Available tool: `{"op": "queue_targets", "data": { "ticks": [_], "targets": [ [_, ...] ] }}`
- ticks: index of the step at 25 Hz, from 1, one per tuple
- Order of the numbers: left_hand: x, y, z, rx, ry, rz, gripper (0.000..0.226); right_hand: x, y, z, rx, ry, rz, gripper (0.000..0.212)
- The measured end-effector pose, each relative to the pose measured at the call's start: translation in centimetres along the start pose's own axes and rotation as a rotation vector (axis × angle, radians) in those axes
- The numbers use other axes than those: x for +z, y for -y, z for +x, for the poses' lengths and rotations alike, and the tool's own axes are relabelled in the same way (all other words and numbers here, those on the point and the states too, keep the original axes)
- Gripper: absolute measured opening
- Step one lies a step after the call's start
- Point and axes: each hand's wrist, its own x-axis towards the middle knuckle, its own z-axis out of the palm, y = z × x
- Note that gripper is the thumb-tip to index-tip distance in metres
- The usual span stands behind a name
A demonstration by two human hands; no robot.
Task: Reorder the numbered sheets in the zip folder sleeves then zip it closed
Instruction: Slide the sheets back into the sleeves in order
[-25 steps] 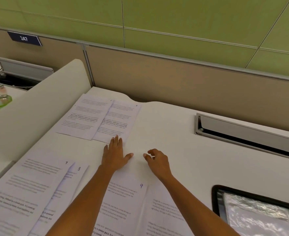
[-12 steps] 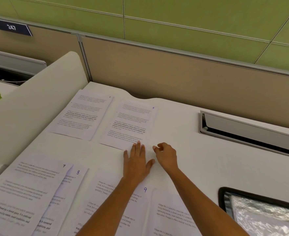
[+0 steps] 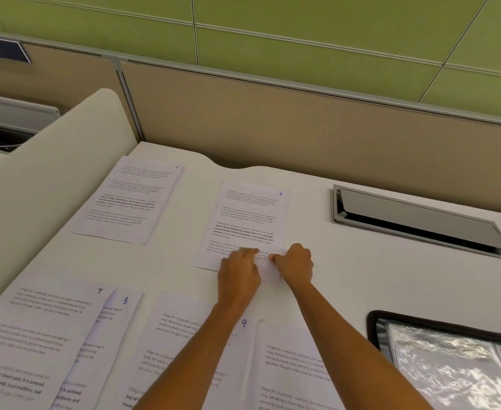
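Sheet 5 (image 3: 249, 214) flat at desk (image 3: 346, 276) centre, sheet 6 (image 3: 131, 202) far left. L hand (image 3: 238, 273) fingers about straight, pressing its near edge. R hand (image 3: 295, 264) curled, seems to pinch near-right corner (blurred). Near row: sheet 7 (image 3: 36, 335), sheet 8 (image 3: 119, 321), sheet 9 (image 3: 178, 335). Near right: zip folder (image 3: 420, 324), open.

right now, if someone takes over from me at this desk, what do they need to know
Left hand: fingers press the near edge of sheet 5.
Right hand: curled, seems to pinch that sheet's near right corner.
Sheets lie loose on the desk. Far row: sheet 6, then sheet 5, apart. Near row: sheet 7, sheet 8 partly under it, sheet 9, and one more sheet whose number is hidden.
Zip folder: open, near right.
Done: sheets out and spread.
Left: finish the order, sleeve them, zip shut.
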Motion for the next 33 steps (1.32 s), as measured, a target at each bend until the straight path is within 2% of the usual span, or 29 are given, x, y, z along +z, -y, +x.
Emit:
{"op": "queue_targets", "data": {
  "ticks": [3, 6, 9, 13, 15, 19, 21, 26, 33],
  "targets": [
    [-1.8, 3.3, 2.4, -0.210, -0.019, 0.248, 0.043, 0.2, -0.4, -0.4, -0.014, -0.019, -0.116, 0.063],
    [-3.2, 5.5, 3.5, -0.391, 0.076, 0.303, 0.058, 0.4, -0.6, -0.3, -0.021, -0.007, -0.093, 0.054],
    [-3.1, 5.5, 4.1, -0.424, 0.141, 0.232, 0.058, 0.4, -0.5, 0.0, -0.008, -0.004, -0.067, 0.033],
    [-2.8, 4.7, 4.4, -0.454, 0.177, 0.219, 0.042, 0.2, -0.5, 0.6, 0.062, 0.056, 0.017, 0.023],
    [-2.7, 4.9, 4.5, -0.478, 0.194, 0.164, 0.042, 0.0, -0.8, 1.0, 0.082, 0.077, 0.053, 0.021],
    [-2.6, 5.1, 4.0, -0.492, 0.223, 0.118, 0.041, 0.1, -2.0, 0.8, 0.049, 0.039, 0.186, 0.002],
    [-2.6, 4.7, 3.9, -0.500, 0.231, 0.108, 0.042, -0.1, -2.4, 0.6, 0.033, 0.023, 0.251, 0.012],
    [-2.4, 3.8, 3.5, -0.502, 0.221, -0.074, 0.040, -1.2, -4.3, 0.5, 0.018, 0.057, 0.454, 0.013],
    [-2.3, 1.4, 3.3, -0.458, 0.164, -0.504, 0.036, -4.4, -8.8, 0.7, 0.060, 0.165, 0.667, 0.015]
  ]
}}
